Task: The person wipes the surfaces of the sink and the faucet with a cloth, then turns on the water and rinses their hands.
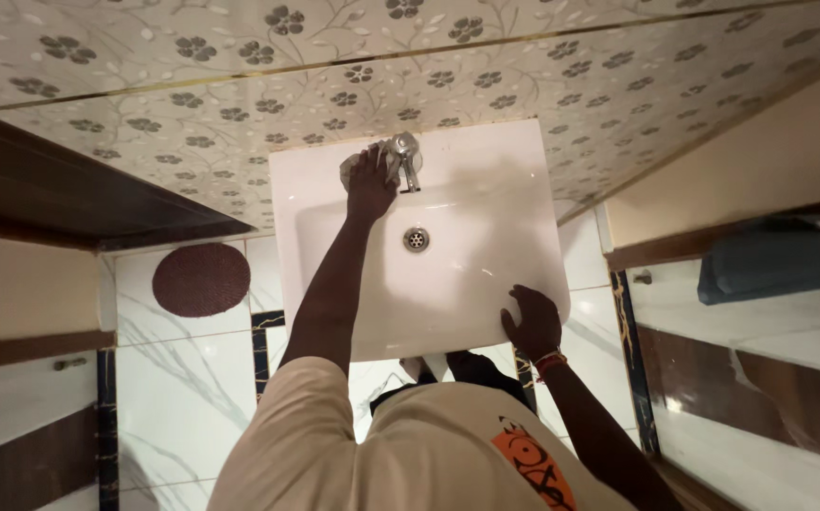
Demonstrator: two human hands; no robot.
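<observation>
A white wall-mounted washbasin [486, 161] is straight below me, with a round metal drain [416, 239] in its bowl. My left hand [370, 180] reaches across to the chrome tap [406, 156] at the back rim and presses a grey cloth [351, 167] against it. My right hand [532, 322] rests on the basin's front right corner, fingers curled over the edge. A red thread band sits on that wrist.
Floral patterned tiles [192, 85] cover the wall behind the basin. A round brown mat [201, 279] lies on the white marble floor at left. A dark wooden door frame [41, 189] stands far left. A blue cloth [779, 260] lies at right.
</observation>
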